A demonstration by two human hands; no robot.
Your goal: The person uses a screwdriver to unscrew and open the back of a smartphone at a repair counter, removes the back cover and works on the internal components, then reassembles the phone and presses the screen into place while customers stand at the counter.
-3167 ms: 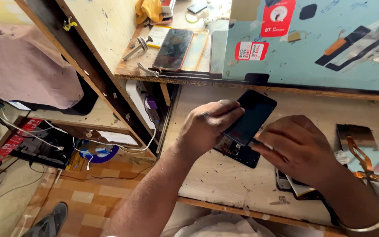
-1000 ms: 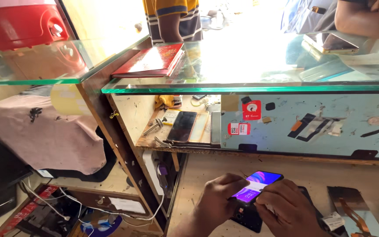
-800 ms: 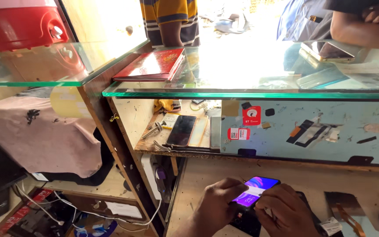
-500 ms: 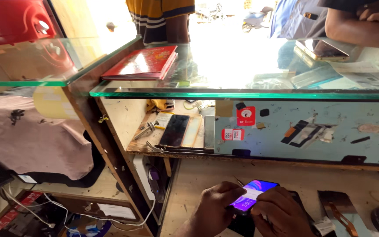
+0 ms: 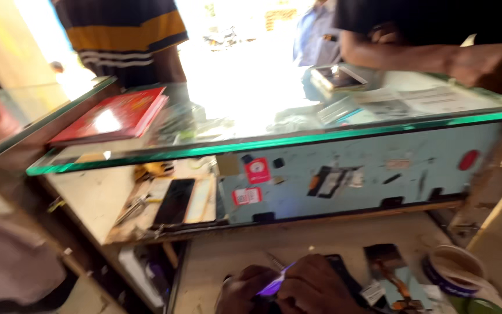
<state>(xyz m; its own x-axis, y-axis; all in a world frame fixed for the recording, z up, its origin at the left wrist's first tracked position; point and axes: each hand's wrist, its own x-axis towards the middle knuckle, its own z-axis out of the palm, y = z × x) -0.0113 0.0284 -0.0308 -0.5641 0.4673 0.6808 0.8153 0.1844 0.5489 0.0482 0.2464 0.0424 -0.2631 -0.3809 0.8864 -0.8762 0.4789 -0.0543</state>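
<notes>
At the bottom edge of the view the person's left hand (image 5: 244, 291) and right hand (image 5: 315, 285) sit close together on a wooden work surface (image 5: 321, 241), both curled around a phone (image 5: 279, 284) whose lit screen shows as a purple-white streak between the fingers; the left hand grips it from the left side, the right hand closes over it from the right and above, though blur hides the exact finger positions; just right of the hands lies a dark phone part with an orange flex cable (image 5: 391, 273), and farther right stands a round white-and-blue tub (image 5: 454, 268); above the work surface runs a pale blue panel (image 5: 355, 177) with red stickers, and to its left a shelf holds a dark phone (image 5: 174, 201) lying flat; a glass counter (image 5: 262, 142) spans the top, with a red book (image 5: 111, 115) on it; two other people stand behind the counter, one in a dark shirt with a yellow stripe (image 5: 124, 32), another resting a forearm (image 5: 431, 57) on the glass.
</notes>
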